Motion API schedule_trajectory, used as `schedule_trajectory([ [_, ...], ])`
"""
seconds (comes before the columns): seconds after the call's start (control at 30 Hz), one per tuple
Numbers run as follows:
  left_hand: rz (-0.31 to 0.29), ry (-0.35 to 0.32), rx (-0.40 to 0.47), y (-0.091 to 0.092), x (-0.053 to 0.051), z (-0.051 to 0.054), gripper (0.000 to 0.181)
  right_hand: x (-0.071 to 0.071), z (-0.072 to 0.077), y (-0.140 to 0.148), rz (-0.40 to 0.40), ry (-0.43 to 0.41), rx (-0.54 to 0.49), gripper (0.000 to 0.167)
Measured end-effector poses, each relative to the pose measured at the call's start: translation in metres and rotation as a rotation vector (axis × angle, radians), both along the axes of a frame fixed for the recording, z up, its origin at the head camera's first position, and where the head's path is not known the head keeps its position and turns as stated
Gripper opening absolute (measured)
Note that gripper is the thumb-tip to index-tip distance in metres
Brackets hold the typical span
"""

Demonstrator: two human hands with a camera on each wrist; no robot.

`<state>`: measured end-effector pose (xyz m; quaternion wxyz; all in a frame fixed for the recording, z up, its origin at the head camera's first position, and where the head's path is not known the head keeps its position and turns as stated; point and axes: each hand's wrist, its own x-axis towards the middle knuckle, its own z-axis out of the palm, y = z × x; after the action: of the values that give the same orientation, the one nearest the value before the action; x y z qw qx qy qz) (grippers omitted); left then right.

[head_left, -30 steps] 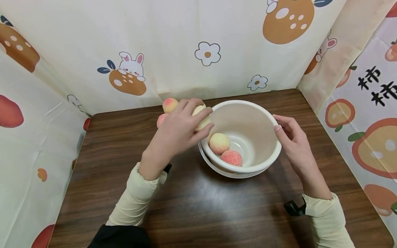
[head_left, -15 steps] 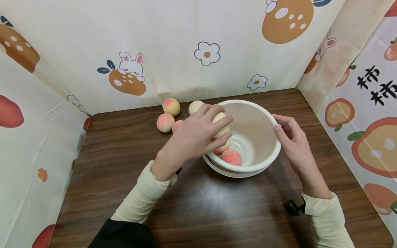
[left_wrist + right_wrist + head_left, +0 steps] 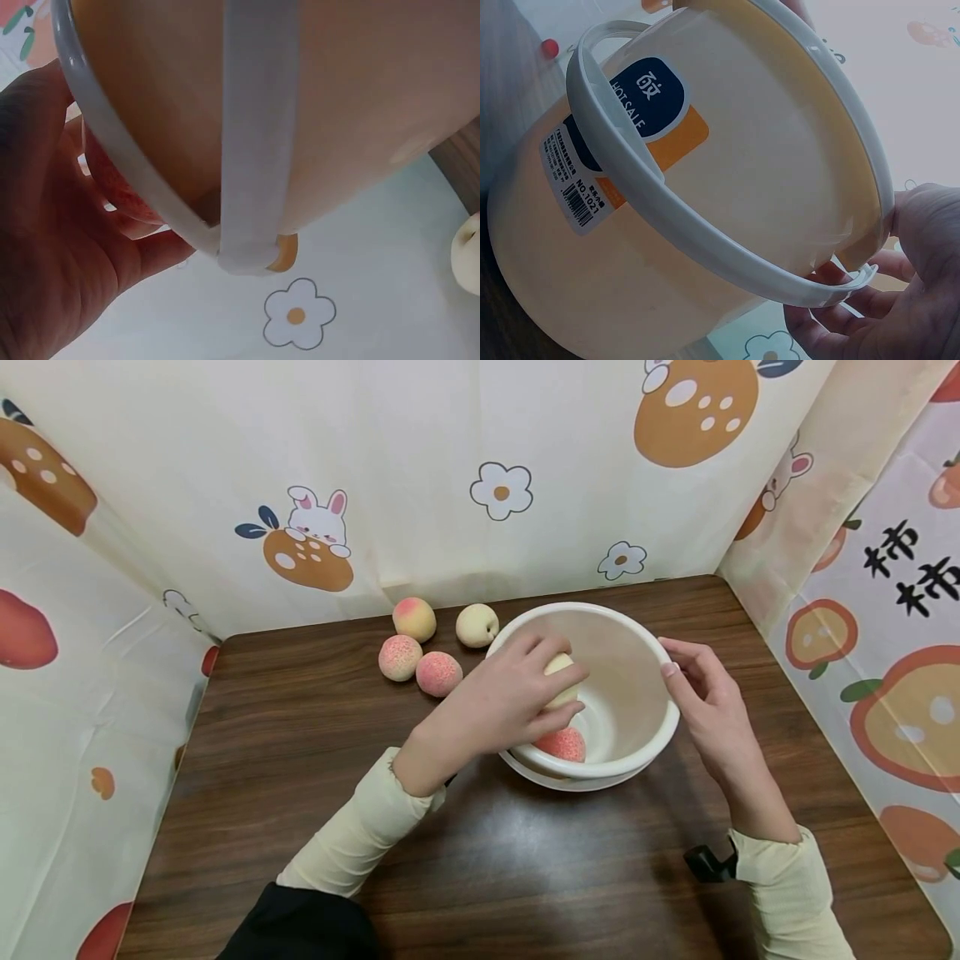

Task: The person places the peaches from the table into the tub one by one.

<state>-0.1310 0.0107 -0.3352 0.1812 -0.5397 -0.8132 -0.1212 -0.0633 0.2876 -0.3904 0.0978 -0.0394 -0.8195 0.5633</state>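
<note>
The left hand point(image 3: 506, 697) has travelled right, carrying a pale peach point(image 3: 565, 696) from the bucket's left rim to a place over its opening, while the right hand point(image 3: 705, 702) has stayed at the right rim. The fingers of the left hand are clamped round that peach, which shows between them within the outline of the white bucket point(image 3: 618, 668); whether it touches anything inside cannot be told. A pink peach point(image 3: 566, 745) lies in the near left part of the bucket, partly covered by the hand. The right hand grips the rim, thumb and fingers clamped on it beside the handle point(image 3: 682, 225), which hangs down the bucket's near side above a dark blue label point(image 3: 651, 97).

To the left of the bucket, toward the bench's far edge, four more peaches sit close together: a yellow one with a pink top point(image 3: 414, 618), a speckled pink one point(image 3: 400, 657) just nearer, a deeper pink one point(image 3: 438, 674) to the right of that, and a cream one point(image 3: 477, 625) near the rim. The brown bench point(image 3: 300, 768) backs onto a printed curtain point(image 3: 412, 510).
</note>
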Motion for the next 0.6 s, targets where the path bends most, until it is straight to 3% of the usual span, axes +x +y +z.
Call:
schedule_trajectory([
  [0.1, 0.008, -0.014, -0.045, 0.0014, 0.0008, -0.0031, 0.025, 0.0004, -0.0007, -0.0001, 0.004, 0.005, -0.008, 0.041],
  [0.37, 0.029, -0.152, -0.122, -0.0002, 0.0005, -0.0044, 0.018, 0.0008, -0.0010, 0.0006, 0.013, 0.025, -0.018, 0.041],
  [0.6, 0.051, -0.227, -0.203, 0.0018, -0.0013, -0.0043, 0.021, 0.0008, -0.0007, 0.0000, 0.013, 0.021, -0.003, 0.042],
])
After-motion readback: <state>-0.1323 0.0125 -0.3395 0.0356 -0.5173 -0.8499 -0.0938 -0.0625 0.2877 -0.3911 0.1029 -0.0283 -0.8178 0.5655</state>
